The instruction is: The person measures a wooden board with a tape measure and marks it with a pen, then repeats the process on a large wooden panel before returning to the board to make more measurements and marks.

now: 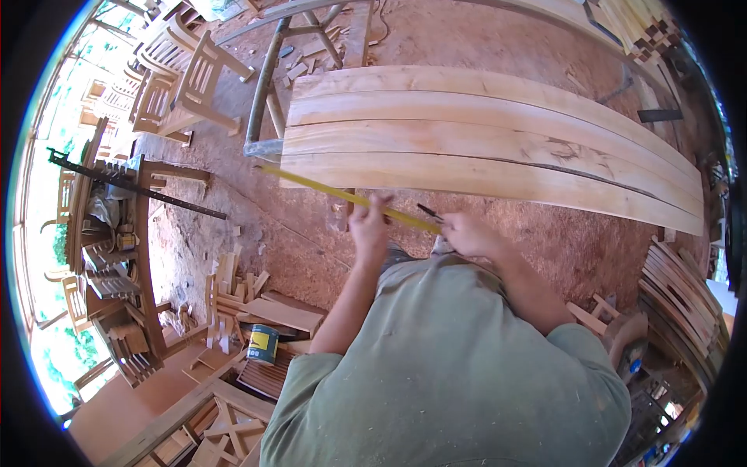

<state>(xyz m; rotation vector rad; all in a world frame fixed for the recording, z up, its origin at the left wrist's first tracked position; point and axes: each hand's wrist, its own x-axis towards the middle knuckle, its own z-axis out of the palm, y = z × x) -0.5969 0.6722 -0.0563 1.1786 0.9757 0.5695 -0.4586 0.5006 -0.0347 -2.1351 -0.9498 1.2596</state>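
A yellow tape measure (317,185) is drawn out in front of my body, its blade slanting from near the left end of the boards down to my right hand. My left hand (370,223) is closed around the blade partway along. Closed at the blade's near end is my right hand (469,233), which also has a dark pen-like marker (429,212) sticking out of it. The tape's case is mostly hidden by that hand. Just beyond both hands, several long pale wooden boards (467,144) lie side by side, raised off the floor.
A trestle frame (268,86) stands by the boards' left end. Wooden chairs (187,86) crowd the far left, near a cluttered workbench (144,257). A paint tin (263,344) sits among offcuts at left. Stacked curved slats (681,303) stand at right.
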